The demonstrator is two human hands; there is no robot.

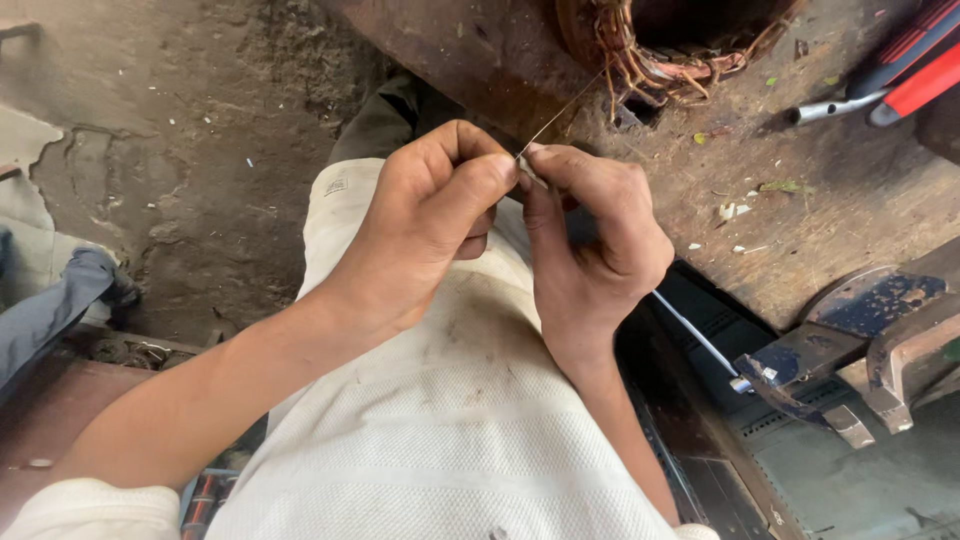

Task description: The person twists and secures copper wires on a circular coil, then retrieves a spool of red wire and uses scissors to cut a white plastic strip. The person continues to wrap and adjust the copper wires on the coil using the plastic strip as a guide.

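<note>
Both hands met over the person's lap at the edge of the wooden bench [700, 190]. The left hand [430, 225] and the right hand [595, 245] each pinched a thin wire [560, 115] — it ran taut up to the copper coil [650, 60] — fingertips nearly touching.

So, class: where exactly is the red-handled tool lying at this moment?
In the head view, the red-handled tool lies at the top right corner on the worn wooden bench, right of the copper wire coil and well beyond both hands.
</note>
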